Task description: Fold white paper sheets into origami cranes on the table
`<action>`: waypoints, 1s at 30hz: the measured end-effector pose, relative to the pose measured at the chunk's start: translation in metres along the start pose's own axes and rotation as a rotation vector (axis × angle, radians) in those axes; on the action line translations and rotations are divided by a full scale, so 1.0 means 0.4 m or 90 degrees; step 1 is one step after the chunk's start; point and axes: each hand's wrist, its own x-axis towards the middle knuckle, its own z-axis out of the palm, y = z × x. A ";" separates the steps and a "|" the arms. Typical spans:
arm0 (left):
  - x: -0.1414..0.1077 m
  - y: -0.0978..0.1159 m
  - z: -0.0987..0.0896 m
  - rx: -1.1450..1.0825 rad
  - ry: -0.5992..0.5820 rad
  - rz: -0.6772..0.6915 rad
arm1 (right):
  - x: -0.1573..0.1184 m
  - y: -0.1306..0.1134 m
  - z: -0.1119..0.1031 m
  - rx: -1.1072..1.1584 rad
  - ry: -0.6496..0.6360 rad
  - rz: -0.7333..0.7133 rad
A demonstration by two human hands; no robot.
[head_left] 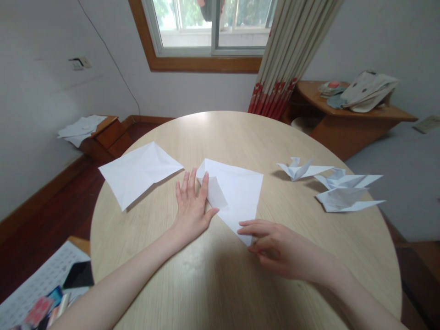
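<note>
A white sheet of paper (240,188) lies on the round wooden table in front of me, its left corner folded inward as a flap. My left hand (194,201) lies flat with fingers spread, its index finger and thumb at the folded left edge. At the sheet's near corner, my right hand (275,245) pinches the paper between thumb and fingers. Another creased white sheet (140,174) rests to the left, partly over the table's edge. Several folded paper cranes (338,183) stand on the right side.
The round table (220,133) fills the middle. Behind it are a window (213,27) and a curtain (288,50). A wooden shelf (364,117) with a cloth bag stands at right. A phone (79,275) and small items lie at lower left, below the table.
</note>
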 end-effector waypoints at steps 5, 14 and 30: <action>0.001 0.000 -0.002 -0.012 0.001 0.008 | 0.000 0.013 0.011 0.001 0.039 -0.040; 0.004 -0.009 -0.012 -0.082 0.014 0.022 | 0.021 0.037 0.042 -0.054 0.217 -0.121; 0.017 -0.011 -0.094 -0.144 0.206 0.137 | 0.051 0.089 0.066 -0.087 0.219 0.006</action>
